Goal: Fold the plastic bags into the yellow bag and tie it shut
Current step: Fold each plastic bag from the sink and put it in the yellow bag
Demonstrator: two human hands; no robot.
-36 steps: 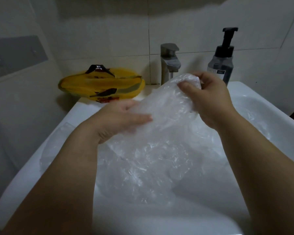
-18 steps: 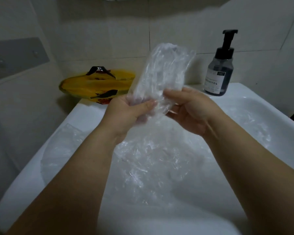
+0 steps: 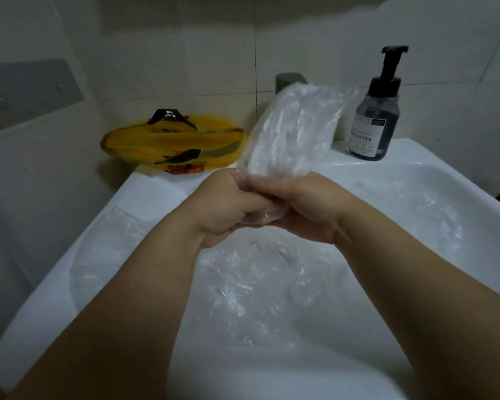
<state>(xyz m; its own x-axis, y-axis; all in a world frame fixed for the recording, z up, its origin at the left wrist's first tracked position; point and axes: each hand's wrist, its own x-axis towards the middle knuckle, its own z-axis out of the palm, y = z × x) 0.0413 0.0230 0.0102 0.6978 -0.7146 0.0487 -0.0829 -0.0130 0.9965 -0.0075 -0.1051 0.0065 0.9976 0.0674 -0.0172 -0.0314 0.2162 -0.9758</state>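
A folded clear plastic bag (image 3: pixel 293 131) stands upright above the basin, tilted to the right. My left hand (image 3: pixel 228 209) and my right hand (image 3: pixel 306 206) both grip its lower end, fingers curled, the hands touching. More clear plastic bags (image 3: pixel 243 287) lie crumpled in the white sink (image 3: pixel 156 197) under my arms. The yellow bag (image 3: pixel 171 145), with dark markings and a black handle, lies flat on the sink's back left corner, apart from my hands.
A dark pump soap bottle (image 3: pixel 375 122) stands on the sink's back right ledge. The grey faucet (image 3: pixel 286 80) is mostly hidden behind the held bag. A grey wall plate (image 3: pixel 26 90) is at the left. Tiled walls close in behind and left.
The clear bag went from lying over the basin to standing upright. My right hand came down from its top end to join my left hand at its lower end.
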